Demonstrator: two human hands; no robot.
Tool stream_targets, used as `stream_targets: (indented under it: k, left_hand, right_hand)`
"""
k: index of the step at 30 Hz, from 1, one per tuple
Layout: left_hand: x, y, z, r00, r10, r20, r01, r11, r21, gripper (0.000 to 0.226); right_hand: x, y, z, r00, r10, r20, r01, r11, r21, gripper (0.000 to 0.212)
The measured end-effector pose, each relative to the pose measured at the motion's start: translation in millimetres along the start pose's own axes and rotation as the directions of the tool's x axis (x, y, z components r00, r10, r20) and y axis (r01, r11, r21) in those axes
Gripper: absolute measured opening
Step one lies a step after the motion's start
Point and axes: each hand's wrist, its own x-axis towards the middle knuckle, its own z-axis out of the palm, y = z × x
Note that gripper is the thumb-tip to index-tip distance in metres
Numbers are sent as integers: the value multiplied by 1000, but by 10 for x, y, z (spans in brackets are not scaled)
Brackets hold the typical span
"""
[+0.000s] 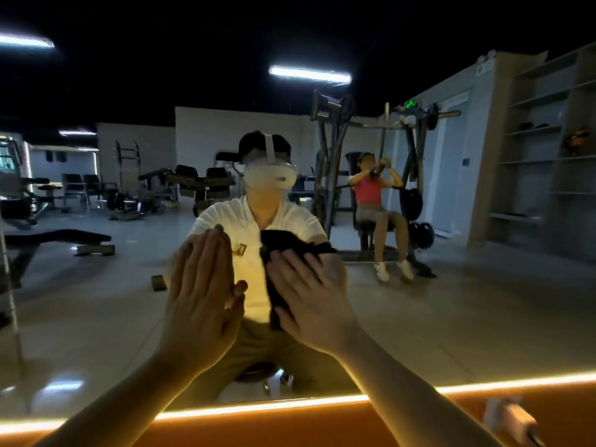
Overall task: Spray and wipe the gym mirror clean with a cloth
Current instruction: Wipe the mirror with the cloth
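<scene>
Nearest, below the mirror's (pixel 96 301) lower edge, lies an orange surface (pixel 290 427). On it, toward the mirror's right end, sits a small white object (pixel 509 417), too blurred to identify. A glowing yellow light strip (pixel 258 406) runs along the mirror's bottom edge.

Both bare forearms reach up to the glass. The left hand (pixel 200 291) lies flat against the mirror near its middle, fingers straight and together; its grip is released and it holds nothing. Just beside it, the right hand (pixel 309 301) presses a black cloth (pixel 277 243) against the mirror with fingers spread and straight, so this grip is released as well. The cloth is pinned to the glass under the palm, and its ends stick out above the fingertips and below the thumb.

Deeper in the mirror shows the reflection of a person in a white headset (pixel 269 175) and a pale shirt. Behind, a seated person in a red top (pixel 371 188) is on a weight machine. Other gym benches stand toward the mirror's left side, open shelves (pixel 541 140) toward its right, and a tube light (pixel 309 74) near its top.
</scene>
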Motion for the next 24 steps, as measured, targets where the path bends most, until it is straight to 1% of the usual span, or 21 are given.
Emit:
stream_targets:
  k: [3, 4, 6, 7, 10, 12, 13, 14, 15, 16, 18, 20, 22, 24]
  left_hand:
    - [-16, 147, 156, 998, -43, 36, 43, 999, 10, 88]
    - [-13, 189, 196, 997, -69, 40, 68, 997, 30, 92]
    - [1, 242, 255, 994, -100, 45, 96, 993, 73, 98]
    - [1, 252, 271, 992, -110, 54, 105, 990, 91, 100]
    - [-9, 227, 273, 988, -119, 95, 107, 987, 122, 103]
    - [-18, 207, 257, 987, -112, 113, 97, 986, 134, 102]
    - [-18, 209, 245, 987, -106, 117, 90, 987, 136, 99]
    - [-18, 208, 226, 989, -97, 115, 82, 988, 129, 96]
    - [-18, 202, 204, 991, -82, 106, 70, 991, 113, 93]
    - [-21, 190, 175, 993, -65, 95, 56, 994, 92, 89]
    - [-62, 147, 109, 997, -36, 73, 32, 998, 52, 84]
    - [-192, 113, 52, 997, -64, 53, 64, 998, 6, 82]
    - [-405, 74, -9, 994, -105, 37, 105, 994, -21, 78]
    - [-634, 10, -67, 992, -119, 40, 120, 993, -13, 72]
  right_hand:
    - [-375, 477, 28, 975, 220, 28, -220, 975, 24, 73]
    - [-500, 625, 35, 946, 323, 24, -324, 946, 26, 73]
    - [-702, 867, 37, 847, 532, -9, -531, 846, 53, 71]
    - [-770, 938, 44, 799, 601, -24, -598, 798, 74, 70]
    - [-767, 876, 103, 695, 718, -42, -707, 693, 142, 70]
    - [-628, 690, 136, 581, 811, -64, -788, 581, 206, 70]
    - [-564, 588, 147, 540, 839, -66, -807, 539, 242, 71]
    - [-511, 481, 158, 531, 845, -66, -806, 527, 270, 71]
    - [-472, 371, 168, 548, 834, -66, -790, 542, 286, 71]
    - [-440, 251, 173, 584, 809, -67, -764, 575, 291, 71]
    - [-378, -25, 176, 674, 737, -57, -697, 659, 282, 71]
    - [-287, -350, 184, 767, 641, -28, -610, 743, 276, 70]
    - [-174, -726, 201, 873, 488, -10, -464, 837, 289, 70]
    - [-105, -1107, 238, 963, 266, -35, -245, 926, 287, 68]
